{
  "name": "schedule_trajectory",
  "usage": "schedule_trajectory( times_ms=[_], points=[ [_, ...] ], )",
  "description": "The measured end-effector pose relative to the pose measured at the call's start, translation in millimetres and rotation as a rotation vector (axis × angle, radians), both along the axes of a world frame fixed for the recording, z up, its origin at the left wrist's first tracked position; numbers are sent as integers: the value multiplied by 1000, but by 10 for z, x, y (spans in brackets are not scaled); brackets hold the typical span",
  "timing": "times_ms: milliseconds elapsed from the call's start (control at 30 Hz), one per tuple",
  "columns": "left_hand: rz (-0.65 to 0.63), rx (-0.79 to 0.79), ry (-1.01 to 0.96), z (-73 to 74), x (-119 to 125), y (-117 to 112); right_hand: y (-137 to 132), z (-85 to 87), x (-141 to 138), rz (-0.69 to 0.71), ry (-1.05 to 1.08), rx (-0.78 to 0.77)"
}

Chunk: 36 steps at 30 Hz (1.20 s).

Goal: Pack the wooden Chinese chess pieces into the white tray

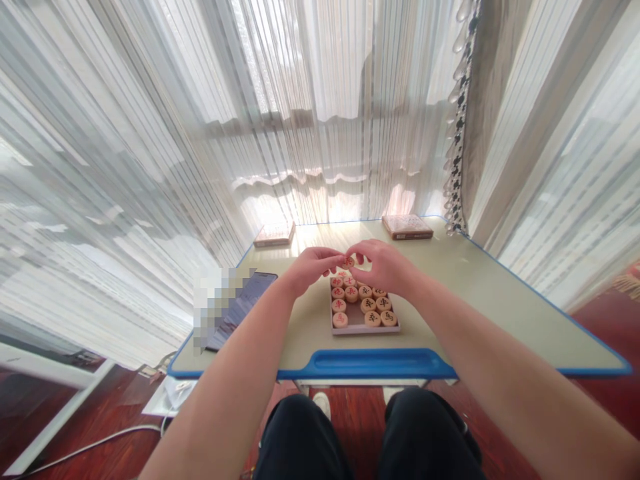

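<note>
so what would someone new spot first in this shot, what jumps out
The eye likely goes first to the left hand and right hand meeting above the middle of the desk, with a wooden xiangqi piece between their fingers. Just below them sits a tray of red- and black-marked pieces. Sheer white curtains fill most of the view beyond the desk.

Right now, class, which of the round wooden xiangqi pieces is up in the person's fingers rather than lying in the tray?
The red-marked xiangqi piece between the left hand and right hand; the others lie in the tray below.
</note>
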<state>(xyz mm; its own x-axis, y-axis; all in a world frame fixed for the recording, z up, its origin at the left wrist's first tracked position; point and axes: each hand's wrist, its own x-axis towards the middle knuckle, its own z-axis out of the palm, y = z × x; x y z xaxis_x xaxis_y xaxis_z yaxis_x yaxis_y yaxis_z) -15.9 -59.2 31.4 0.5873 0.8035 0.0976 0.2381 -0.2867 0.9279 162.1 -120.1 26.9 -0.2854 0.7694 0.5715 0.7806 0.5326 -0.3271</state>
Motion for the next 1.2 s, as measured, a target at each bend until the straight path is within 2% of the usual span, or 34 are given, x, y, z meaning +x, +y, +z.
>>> schedule_trajectory(
  times_ms=[300,400,467,533,600,700,833,1033,1200],
  points=[
    [-9,-1,1,-26,18,12,21,-10,11,-20,-35,-9],
    [13,-98,-43,-8,28,3,-12,33,7,-63,-40,-25],
    [66,-188,-100,-3,24,16,-55,66,4,-73,-46,-93],
    [115,-231,-169,-8,9,43,-115,101,-2,-34,-69,-225],
    [126,-224,-222,-19,-11,72,-182,138,-12,34,-116,-363],
    [114,-192,-261,-30,-26,92,-267,198,-35,101,-189,-462],
    [116,-204,-235,-23,12,69,-322,258,-65,88,-278,-562],
    [115,-194,-177,-17,92,23,-343,280,-110,37,-384,-604],
    [119,-184,-214,-3,88,21,-353,272,-158,-4,-478,-588]
  ],
)
